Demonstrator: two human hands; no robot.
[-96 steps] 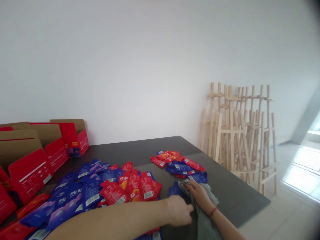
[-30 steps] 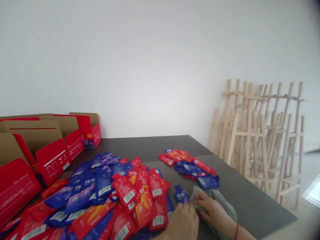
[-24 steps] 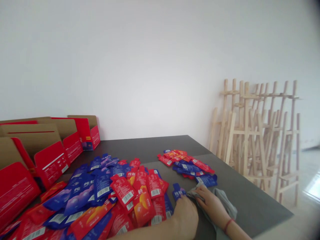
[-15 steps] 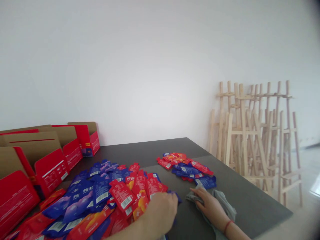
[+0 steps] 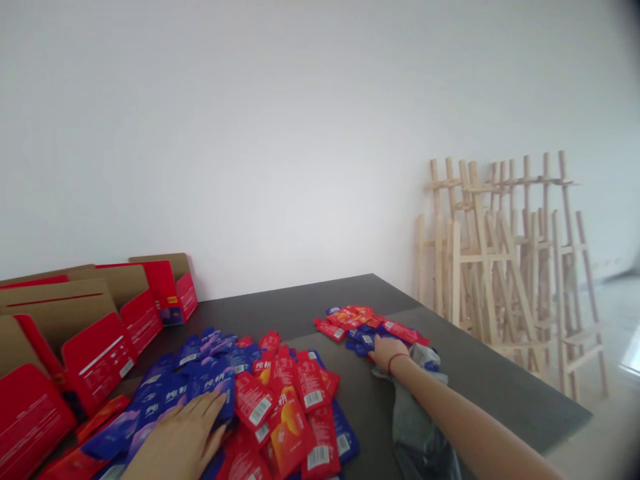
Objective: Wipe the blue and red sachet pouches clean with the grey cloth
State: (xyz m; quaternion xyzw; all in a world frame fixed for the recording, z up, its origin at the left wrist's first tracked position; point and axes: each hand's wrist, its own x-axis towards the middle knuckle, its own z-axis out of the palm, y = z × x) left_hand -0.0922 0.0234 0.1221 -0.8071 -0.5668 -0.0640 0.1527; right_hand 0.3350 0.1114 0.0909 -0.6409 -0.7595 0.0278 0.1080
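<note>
My left hand (image 5: 180, 433) lies flat with spread fingers on blue sachets at the near edge of a large heap of red and blue foil sachets (image 5: 295, 393). My right hand (image 5: 387, 352) reaches across the dark table and rests on a smaller pile of red and blue sachets (image 5: 353, 321). A crumpled grey cloth (image 5: 417, 427) trails beneath my right forearm, with one end near that hand. My right wrist wears a thin red band. Its fingertips are partly hidden among the sachets.
Open red-and-kraft cardboard cartons (image 5: 95, 360) stand in a row along the table's left side. Wooden easels (image 5: 500, 267) lean together beyond the right edge, on a pale tiled floor. A white wall rises behind the dark table (image 5: 310, 300).
My left hand has moved left, onto the large heap. The lone blue sachet beside the cloth is no longer there. My right hand has moved forward from the cloth onto the smaller pile.
</note>
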